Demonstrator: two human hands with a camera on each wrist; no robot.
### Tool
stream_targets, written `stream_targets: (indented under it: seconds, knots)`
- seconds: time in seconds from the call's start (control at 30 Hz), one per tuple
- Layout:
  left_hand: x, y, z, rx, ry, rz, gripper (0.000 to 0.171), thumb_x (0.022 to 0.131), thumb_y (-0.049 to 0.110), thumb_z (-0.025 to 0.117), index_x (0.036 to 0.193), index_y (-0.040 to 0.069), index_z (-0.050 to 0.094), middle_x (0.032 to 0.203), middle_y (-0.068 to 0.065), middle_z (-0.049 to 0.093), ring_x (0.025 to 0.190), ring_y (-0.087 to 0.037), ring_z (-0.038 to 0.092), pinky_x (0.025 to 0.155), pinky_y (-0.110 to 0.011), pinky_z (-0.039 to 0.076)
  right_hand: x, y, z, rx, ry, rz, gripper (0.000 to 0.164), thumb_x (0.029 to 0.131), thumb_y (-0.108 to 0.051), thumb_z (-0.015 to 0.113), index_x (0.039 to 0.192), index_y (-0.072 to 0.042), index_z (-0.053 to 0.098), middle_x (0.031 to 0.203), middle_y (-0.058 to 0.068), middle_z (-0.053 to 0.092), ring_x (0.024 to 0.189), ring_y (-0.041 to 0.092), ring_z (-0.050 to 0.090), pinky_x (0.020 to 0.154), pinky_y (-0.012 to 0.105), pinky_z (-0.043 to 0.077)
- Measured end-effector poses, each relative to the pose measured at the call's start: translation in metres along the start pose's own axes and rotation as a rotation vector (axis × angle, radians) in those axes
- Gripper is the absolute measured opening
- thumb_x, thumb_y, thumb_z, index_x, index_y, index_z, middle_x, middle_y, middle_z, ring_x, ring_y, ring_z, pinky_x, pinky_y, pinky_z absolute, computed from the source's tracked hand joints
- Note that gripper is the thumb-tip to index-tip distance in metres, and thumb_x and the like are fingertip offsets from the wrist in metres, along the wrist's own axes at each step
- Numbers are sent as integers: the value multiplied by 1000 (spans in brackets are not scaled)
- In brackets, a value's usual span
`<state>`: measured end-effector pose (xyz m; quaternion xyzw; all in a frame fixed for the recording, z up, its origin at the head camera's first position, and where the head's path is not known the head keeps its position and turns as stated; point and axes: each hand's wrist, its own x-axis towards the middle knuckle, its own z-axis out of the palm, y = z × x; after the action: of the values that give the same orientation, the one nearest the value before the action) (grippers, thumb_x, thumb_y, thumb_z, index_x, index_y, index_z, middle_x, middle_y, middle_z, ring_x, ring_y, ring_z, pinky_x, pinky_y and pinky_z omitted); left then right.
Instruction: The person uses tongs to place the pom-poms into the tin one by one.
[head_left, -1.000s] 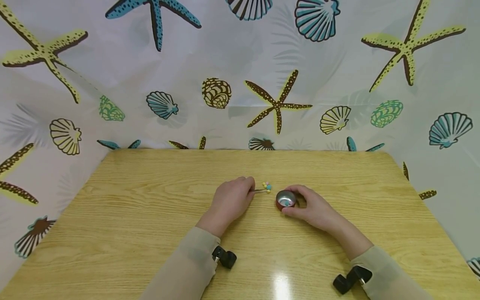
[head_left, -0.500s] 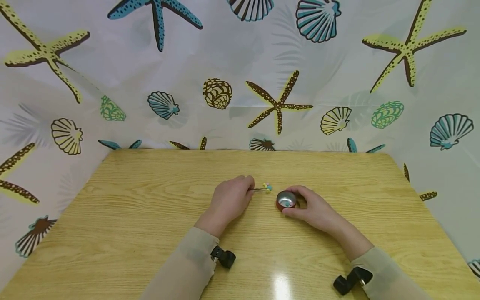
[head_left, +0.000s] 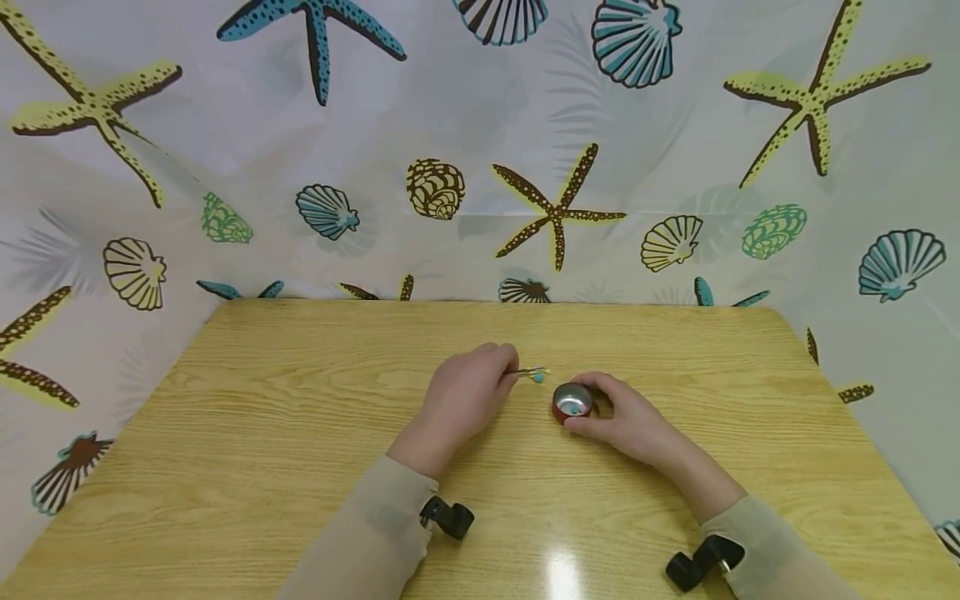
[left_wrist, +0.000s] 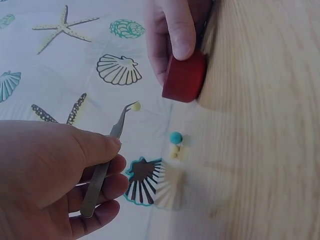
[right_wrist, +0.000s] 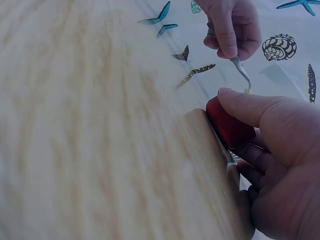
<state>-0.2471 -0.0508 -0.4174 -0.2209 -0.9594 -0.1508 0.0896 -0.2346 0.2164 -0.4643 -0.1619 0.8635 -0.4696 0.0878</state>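
My left hand (head_left: 471,385) pinches steel tweezers (left_wrist: 100,182) with a bent tip. A small yellow bead (left_wrist: 136,106) sits between the points, raised off the table in the left wrist view. Below it on the wood lie a blue bead (left_wrist: 176,138) and small yellow beads (left_wrist: 174,152), partly covered by the tweezers in the head view. My right hand (head_left: 630,417) grips a small red cup (head_left: 572,403) by its side, thumb and fingers around it. The cup stands upright on the table, just right of the beads. A few blue and pink beads (head_left: 577,409) lie on its silvery bottom.
The wooden table (head_left: 300,400) extends on both sides of my forearms. A white cloth (head_left: 465,100) printed with starfish and shells hangs behind and beside it. Each sleeve carries a black wrist-camera mount (head_left: 450,517).
The left hand has risen a little and moved slightly right, and the tweezers now bear a yellow bead off the table. The right hand and red cup have stayed in place.
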Motion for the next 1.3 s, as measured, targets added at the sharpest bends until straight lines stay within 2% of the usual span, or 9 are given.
stream_targets:
  seconds: [0.17,0.37,0.53,0.8,1.3]
  knots:
    - [-2,12,-7,0,-1,42,8,110,22,73,105,17,69,91,4,65,71,-15,57,70,-36,52,-1,1,-1,-6,2,1,58,100,-33,87,148,-13,63,142,8,67,139,33,57,119,59,39]
    - [-3,20,-8,-18,-14,71,6,111,21,72,109,16,70,97,3,68,78,-16,62,76,-37,55,-1,0,-1,-16,2,13,60,99,-34,87,150,-12,62,144,9,65,141,33,56,121,59,38]
    - [-3,21,-3,-21,-26,90,6,111,22,72,110,16,71,97,3,69,78,-16,62,78,-39,55,-1,-1,-2,-18,0,19,64,100,-34,87,152,-10,60,147,11,64,144,34,54,122,59,37]
    - [-3,22,7,-6,-40,100,6,110,23,73,111,18,72,98,4,70,81,-15,63,80,-40,56,-1,-1,-1,-18,-2,7,59,100,-34,87,149,-12,62,145,9,66,143,33,55,122,60,36]
    - [-3,22,9,12,-46,107,7,110,23,73,111,16,72,97,3,70,79,-15,65,77,-38,57,-1,-2,0,-5,-4,6,58,100,-30,87,149,-11,62,145,10,65,141,33,55,122,58,36]
